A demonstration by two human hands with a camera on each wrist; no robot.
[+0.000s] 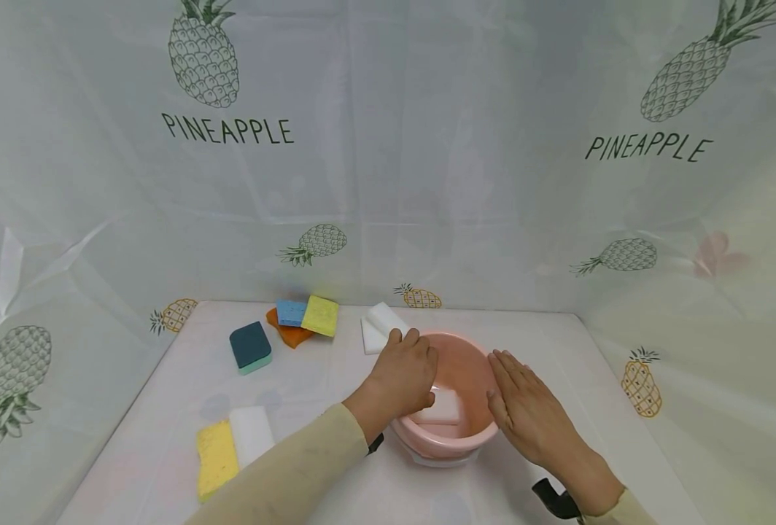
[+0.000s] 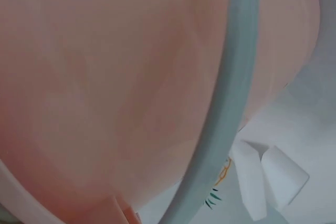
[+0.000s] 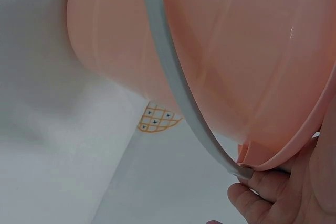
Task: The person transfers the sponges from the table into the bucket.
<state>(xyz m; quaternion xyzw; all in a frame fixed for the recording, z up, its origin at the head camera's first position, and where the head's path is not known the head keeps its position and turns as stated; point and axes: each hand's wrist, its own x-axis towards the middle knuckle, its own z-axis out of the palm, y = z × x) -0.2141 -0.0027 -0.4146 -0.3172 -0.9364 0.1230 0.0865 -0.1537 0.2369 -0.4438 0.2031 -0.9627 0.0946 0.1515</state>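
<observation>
A pink bucket (image 1: pixel 450 442) stands on the table between both hands, its pale handle (image 1: pixel 440 461) hanging down on the near side. A white block (image 1: pixel 442 407) lies inside it. My left hand (image 1: pixel 401 372) has curled fingers and grips the bucket's left rim; the left wrist view shows the bucket wall and handle but hides the hand. Along the right side rests my right hand (image 1: pixel 532 408), its fingers extended together at the rim. In the right wrist view, the fingers (image 3: pixel 268 184) lie by the handle's end, where it joins the bucket.
Two white blocks (image 1: pixel 388 319) lie behind the bucket. At back left are a dark green sponge (image 1: pixel 251 345), an orange cloth-like piece (image 1: pixel 289 334), a blue sponge (image 1: pixel 290 313) and a yellow sponge (image 1: pixel 320 315). Nearer lie another yellow sponge (image 1: pixel 216 458) and white block (image 1: pixel 251 432).
</observation>
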